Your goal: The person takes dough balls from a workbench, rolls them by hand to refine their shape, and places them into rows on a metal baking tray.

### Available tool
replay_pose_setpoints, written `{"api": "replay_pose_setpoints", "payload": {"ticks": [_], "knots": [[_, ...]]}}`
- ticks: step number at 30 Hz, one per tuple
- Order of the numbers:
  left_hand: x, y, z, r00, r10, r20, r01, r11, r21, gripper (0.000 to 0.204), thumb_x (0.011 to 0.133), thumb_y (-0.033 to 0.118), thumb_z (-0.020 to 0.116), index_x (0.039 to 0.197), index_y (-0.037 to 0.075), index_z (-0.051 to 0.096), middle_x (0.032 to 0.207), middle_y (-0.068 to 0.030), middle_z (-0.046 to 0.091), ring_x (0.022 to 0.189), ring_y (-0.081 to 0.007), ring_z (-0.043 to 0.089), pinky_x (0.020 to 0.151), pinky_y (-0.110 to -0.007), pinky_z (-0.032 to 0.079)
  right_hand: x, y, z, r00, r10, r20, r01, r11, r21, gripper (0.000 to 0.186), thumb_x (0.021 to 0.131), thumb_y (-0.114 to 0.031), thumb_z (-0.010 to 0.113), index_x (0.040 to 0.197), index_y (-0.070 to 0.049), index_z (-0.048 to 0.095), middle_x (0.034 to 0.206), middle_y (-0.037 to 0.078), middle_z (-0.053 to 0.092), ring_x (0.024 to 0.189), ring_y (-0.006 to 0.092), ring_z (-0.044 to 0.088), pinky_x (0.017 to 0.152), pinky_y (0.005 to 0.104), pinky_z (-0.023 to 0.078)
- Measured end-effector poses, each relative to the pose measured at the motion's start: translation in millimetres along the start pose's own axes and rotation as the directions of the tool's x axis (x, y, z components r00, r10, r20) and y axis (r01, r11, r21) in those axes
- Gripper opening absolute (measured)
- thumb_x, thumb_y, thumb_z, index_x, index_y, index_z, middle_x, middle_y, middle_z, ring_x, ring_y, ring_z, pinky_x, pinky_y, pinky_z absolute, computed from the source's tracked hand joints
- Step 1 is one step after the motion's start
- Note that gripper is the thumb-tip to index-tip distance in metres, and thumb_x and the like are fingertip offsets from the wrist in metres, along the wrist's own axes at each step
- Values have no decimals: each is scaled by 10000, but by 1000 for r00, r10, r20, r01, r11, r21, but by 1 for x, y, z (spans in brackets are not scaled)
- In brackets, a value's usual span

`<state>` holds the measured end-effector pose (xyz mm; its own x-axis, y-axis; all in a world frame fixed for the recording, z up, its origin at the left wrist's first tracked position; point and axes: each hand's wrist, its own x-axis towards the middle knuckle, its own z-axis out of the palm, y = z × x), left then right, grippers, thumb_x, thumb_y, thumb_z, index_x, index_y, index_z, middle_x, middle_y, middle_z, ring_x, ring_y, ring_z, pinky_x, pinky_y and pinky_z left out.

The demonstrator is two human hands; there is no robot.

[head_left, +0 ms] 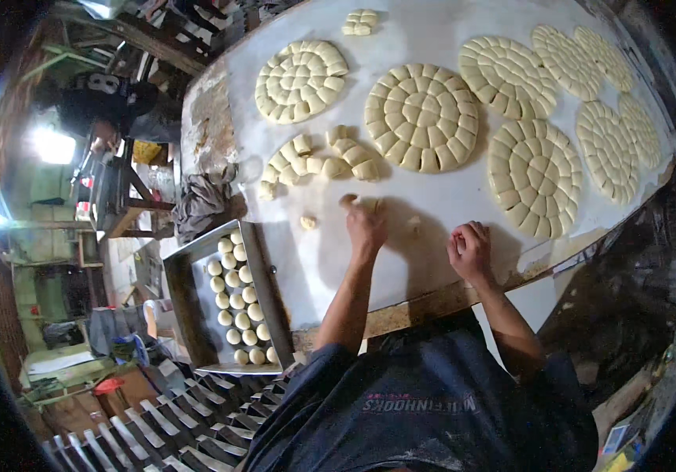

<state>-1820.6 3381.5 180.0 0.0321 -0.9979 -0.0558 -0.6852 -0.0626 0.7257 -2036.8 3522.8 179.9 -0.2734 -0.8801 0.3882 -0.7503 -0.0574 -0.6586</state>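
Observation:
My left hand point(365, 224) is on the pale table top point(322, 275) at centre, its blurred fingers closed around a small pale dough piece point(369, 204). My right hand point(470, 250) rests to its right with fingers curled; whatever may be inside is hidden. A loose dough scrap point(308, 223) lies left of my left hand. Just beyond are broken rows of cut dough point(291, 161). Large oval groups of cut dough point(421, 118) lie across the middle, back and right of the table, with a small block point(359, 21) at the far edge.
A deep metal tray point(191, 307) holding several round dough balls stands at the table's left edge, beside crumpled cloth point(200, 204). Slatted metal pieces point(157, 425) are below it. A person in dark clothing point(133, 102) is by a wooden bench point(133, 204) at the left.

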Motion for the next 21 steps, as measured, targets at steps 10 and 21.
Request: {"api": "replay_pose_setpoints", "payload": {"ticks": [10, 21], "knots": [[-123, -57, -103, 987, -103, 125, 157, 803, -575, 311, 927, 189, 752, 1130, 44, 567, 921, -64, 670, 882, -165, 663, 768, -315, 551, -13, -45, 37, 852, 96, 515, -329, 863, 383, 400, 885, -364, 714, 1058, -3, 715, 909, 103, 723, 853, 217, 694, 795, 324, 552], [-179, -80, -124, 973, 164, -160, -203, 941, -269, 345, 1007, 115, 574, 1305, 20, 429, 1070, -172, 624, 975, -236, 639, 837, -378, 524, -74, -110, 46, 911, 337, 238, -404, 613, 679, 396, 887, -140, 756, 1189, -71, 511, 1030, 61, 577, 943, 120, 585, 777, 287, 513]]}}
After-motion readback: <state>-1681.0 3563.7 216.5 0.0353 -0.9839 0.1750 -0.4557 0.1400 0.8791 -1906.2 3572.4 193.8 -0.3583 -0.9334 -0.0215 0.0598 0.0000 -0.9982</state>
